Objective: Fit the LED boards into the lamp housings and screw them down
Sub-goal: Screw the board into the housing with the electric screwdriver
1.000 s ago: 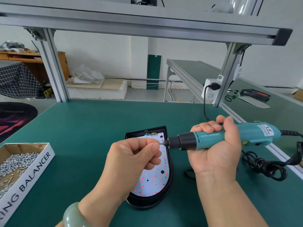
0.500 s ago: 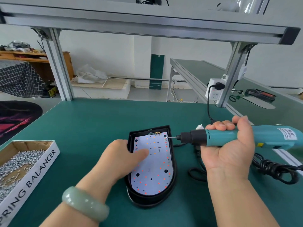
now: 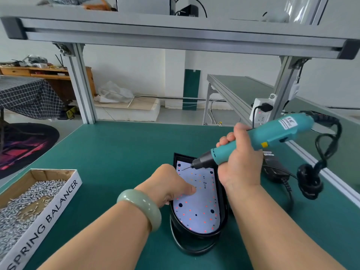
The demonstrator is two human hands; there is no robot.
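1. The white, rounded LED board (image 3: 196,208) is seated in the black plastic lamp housing (image 3: 194,245), which lies centrally on the green bench mat (image 3: 120,152).
2. The left hand (image 3: 171,184) is rested at the housing's left edge with its thumb pressed on the board. Its fingers are hidden, so the grip cannot be told.
3. The teal electric screwdriver (image 3: 272,134) is gripped in the right hand (image 3: 240,162), with its bit tip at the board's far left corner.
4. A cardboard box of silver screws (image 3: 37,193) sits well to the left.

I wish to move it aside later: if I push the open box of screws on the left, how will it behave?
The cardboard box looks shallow and wide, so it would probably slide, not tip. The heap of small screws inside likely makes it heavy for its size; a fast shove might spill some.
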